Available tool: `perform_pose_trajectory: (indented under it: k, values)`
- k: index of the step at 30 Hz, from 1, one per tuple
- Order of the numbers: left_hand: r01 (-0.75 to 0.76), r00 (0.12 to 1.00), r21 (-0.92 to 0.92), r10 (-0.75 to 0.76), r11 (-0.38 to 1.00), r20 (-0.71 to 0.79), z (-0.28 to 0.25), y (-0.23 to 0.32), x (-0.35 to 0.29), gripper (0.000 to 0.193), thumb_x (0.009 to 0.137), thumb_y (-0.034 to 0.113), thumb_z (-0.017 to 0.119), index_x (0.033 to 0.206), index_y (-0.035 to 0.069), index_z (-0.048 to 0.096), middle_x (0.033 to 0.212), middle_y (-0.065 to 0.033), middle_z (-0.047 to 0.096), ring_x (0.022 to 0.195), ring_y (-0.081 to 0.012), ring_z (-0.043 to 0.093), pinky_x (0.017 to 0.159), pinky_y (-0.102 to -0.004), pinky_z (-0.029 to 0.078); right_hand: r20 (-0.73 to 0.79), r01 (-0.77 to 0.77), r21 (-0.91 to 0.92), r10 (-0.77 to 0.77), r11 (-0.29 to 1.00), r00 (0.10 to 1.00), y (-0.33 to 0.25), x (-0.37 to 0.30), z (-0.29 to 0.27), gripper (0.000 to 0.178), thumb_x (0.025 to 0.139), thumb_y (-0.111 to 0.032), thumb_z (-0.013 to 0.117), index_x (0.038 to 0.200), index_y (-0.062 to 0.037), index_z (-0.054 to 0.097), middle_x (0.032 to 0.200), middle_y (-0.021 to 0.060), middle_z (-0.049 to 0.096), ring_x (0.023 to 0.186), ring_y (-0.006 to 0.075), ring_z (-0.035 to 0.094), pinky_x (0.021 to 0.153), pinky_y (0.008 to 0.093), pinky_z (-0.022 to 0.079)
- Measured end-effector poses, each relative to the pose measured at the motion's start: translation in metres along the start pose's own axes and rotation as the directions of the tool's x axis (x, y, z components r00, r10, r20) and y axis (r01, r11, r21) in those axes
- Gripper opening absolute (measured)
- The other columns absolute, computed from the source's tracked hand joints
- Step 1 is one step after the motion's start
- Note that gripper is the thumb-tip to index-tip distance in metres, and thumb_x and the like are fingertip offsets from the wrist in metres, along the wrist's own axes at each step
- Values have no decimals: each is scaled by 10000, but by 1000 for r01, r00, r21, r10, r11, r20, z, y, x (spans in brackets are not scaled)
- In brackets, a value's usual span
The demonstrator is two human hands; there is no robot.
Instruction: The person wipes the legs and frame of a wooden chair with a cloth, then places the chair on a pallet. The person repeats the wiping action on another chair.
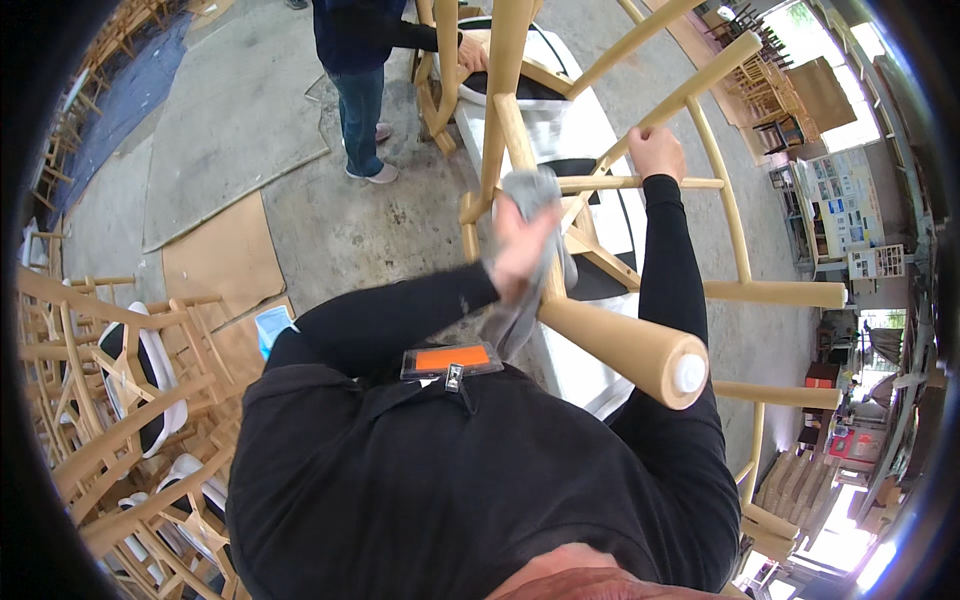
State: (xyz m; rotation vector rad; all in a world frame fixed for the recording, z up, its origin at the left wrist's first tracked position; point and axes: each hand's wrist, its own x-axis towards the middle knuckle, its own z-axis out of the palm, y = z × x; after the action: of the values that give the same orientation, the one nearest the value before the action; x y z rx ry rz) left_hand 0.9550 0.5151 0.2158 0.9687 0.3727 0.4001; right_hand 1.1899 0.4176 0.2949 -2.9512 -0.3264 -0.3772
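Observation:
A pale wooden chair (pixel 615 345) lies upturned in front of me, its legs pointing up and outward. One leg, tipped with a white round glide (pixel 688 372), reaches toward me. My left hand (pixel 524 245) is closed on a grey cloth (pixel 530 190), which wraps against a wooden bar of the chair and hangs below the hand. This hand looks slightly blurred. Farther right, my right hand (pixel 657 153) is closed in a fist at a slanting chair leg (pixel 700 85), above a crossbar. Its fingertips are hidden.
The chair rests over a white-covered worktable (pixel 590 115). Across it, a co-worker's hand (pixel 471 52) touches another chair's frame. Several upturned chairs (pixel 130 370) crowd the left side. Cardboard (pixel 222 250) lies on the concrete floor. Stacked wooden parts (pixel 795 490) stand at the right.

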Motion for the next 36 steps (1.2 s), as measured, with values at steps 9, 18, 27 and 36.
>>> perform_pose_trajectory:
  k: [9, 18, 27, 36]
  values:
    - [-523, 806, 110, 532, 845, -258, -35, 25, 162, 607, 993, 404, 559, 1426, 12, 395, 1406, -134, 453, 1301, -255, 431, 1104, -372, 318, -101, 13, 109, -2, 994, 995, 5, 0, -1, 325, 832, -345, 579, 842, -67, 747, 865, 198, 704, 856, 381, 685, 795, 474, 538]
    - [-936, 315, 235, 922, 262, 224, 6, 194, 204, 781, 774, 153, 817, 1414, 36, 384, 1293, -130, 552, 1154, -236, 563, 999, -339, 445, -156, 32, 185, -3, 982, 988, 7, -1, 0, 307, 832, -339, 598, 810, -63, 729, 800, 190, 692, 795, 382, 678, 735, 476, 536]
    - [-491, 567, 180, 156, 852, 809, 7, 290, 245, 479, 715, 118, 796, 1136, -28, 621, 1079, -91, 687, 977, -188, 673, 864, -273, 525, -63, -18, 241, 34, 970, 997, 5, 10, 1, 301, 840, -336, 625, 815, -51, 720, 776, 194, 680, 775, 388, 663, 702, 480, 519]
    - [-131, 499, -276, 304, 952, 811, -66, 107, 309, 769, 750, 402, 795, 1301, -26, 470, 1204, -122, 599, 1085, -216, 599, 946, -348, 489, -182, -124, 287, 181, 950, 966, 5, 6, 3, 269, 844, -300, 635, 792, -49, 715, 678, 185, 651, 679, 378, 653, 646, 456, 510]
